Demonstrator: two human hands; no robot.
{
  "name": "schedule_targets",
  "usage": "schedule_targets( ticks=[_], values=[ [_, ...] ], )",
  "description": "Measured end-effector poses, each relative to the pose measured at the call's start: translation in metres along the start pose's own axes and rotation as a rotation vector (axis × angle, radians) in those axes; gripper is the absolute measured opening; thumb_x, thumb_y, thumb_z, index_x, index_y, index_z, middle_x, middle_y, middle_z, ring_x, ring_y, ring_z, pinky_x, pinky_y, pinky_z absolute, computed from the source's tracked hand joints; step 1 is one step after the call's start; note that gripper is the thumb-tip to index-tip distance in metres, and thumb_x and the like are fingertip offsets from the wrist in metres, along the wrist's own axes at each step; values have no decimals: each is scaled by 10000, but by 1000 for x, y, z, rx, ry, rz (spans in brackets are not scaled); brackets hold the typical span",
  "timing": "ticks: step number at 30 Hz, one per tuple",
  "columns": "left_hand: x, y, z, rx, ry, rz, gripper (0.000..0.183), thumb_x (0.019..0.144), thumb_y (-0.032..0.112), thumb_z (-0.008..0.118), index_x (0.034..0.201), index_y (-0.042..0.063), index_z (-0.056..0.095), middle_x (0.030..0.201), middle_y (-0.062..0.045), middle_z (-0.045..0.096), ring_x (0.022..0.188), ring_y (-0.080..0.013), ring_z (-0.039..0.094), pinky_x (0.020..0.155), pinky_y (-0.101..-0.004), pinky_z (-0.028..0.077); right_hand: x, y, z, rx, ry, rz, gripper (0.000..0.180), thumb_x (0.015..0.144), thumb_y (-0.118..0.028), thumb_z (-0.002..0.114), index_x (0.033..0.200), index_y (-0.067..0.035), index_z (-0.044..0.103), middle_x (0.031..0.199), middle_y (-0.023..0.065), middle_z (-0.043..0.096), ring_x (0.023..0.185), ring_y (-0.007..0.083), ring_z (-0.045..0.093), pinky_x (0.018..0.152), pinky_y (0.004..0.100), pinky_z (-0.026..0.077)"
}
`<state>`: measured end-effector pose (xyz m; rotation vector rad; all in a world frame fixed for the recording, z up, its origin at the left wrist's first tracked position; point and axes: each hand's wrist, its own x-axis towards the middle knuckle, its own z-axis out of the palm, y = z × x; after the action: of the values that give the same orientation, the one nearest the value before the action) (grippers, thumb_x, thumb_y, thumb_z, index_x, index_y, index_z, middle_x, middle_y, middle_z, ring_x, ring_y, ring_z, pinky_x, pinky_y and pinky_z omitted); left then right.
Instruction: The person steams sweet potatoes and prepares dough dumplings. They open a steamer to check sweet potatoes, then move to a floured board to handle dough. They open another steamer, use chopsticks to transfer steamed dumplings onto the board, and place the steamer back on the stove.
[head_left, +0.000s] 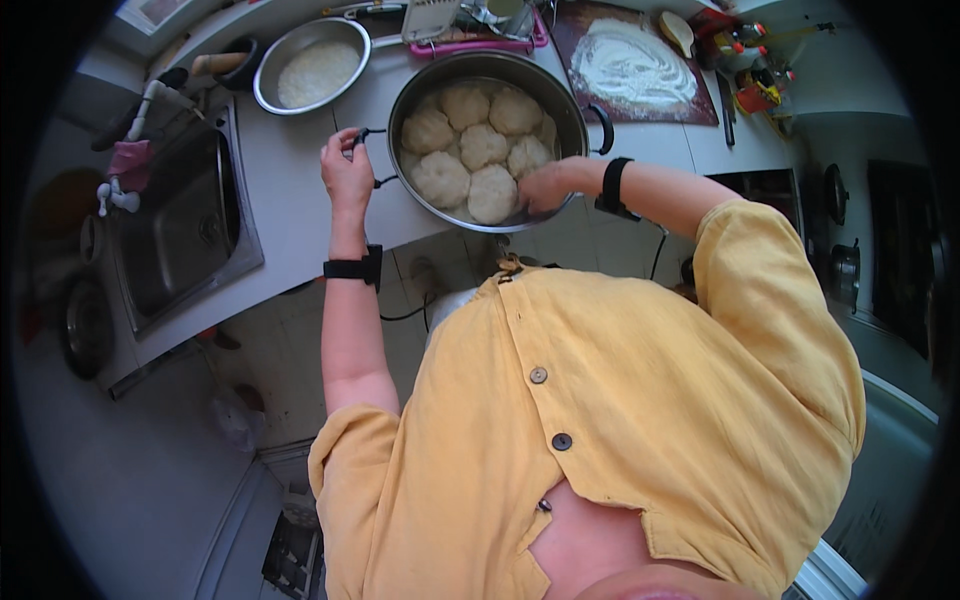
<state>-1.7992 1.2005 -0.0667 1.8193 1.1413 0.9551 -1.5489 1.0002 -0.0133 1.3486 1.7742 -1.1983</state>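
Note:
A wide metal pot (398, 161) stands at the front edge of the counter with several pale dough balls (484, 146) set close together inside. My left hand (348, 171) is closed around the pot's black left handle (361, 137). Reaching over the near right rim, my right hand (550, 184) is down inside the pot beside the frontmost dough ball (492, 194). Its fingertips are blurred and partly hidden, so whether they hold anything is unclear. The opposite black handle (604, 129) is untouched.
Left of the pot is a steel sink (176, 225) with a white faucet (139, 112). Behind stand a metal pan (270, 86) holding pale contents and a pink-edged rack (480, 46). A floured board (694, 112), a knife (726, 109) and several bottles (750, 56) are at the right.

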Motion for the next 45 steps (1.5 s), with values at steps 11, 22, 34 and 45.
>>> schedule_targets(
  ticks=[11,22,34,45],
  values=[
    [-1,1,-1,-22,-45,-86,223,857,75,623,1079,80,648,984,-110,598,871,-228,610,786,-346,504,-2,-1,10,-79,56,26,282,872,-115,537,1104,-30,673,1087,157,677,1008,342,625,821,424,496],
    [-4,-4,1,-54,-41,-85,214,864,75,613,1076,81,644,963,-100,596,855,-214,605,784,-337,503,0,2,7,118,75,-15,346,829,-92,551,1161,-56,639,1058,172,676,1019,347,623,853,426,495],
    [-5,-1,1,-45,-43,-78,216,875,77,601,1088,76,640,970,-101,596,857,-215,605,797,-340,505,1,1,16,-125,127,-2,218,829,-123,578,976,-31,711,998,162,694,966,336,650,789,428,516],
    [-5,-1,0,-71,-69,-125,223,878,80,601,1097,67,641,1010,-105,602,870,-206,605,798,-331,506,11,0,8,-89,-52,49,261,849,-137,558,1036,-20,698,1004,165,700,937,344,649,789,418,508]
  ],
)
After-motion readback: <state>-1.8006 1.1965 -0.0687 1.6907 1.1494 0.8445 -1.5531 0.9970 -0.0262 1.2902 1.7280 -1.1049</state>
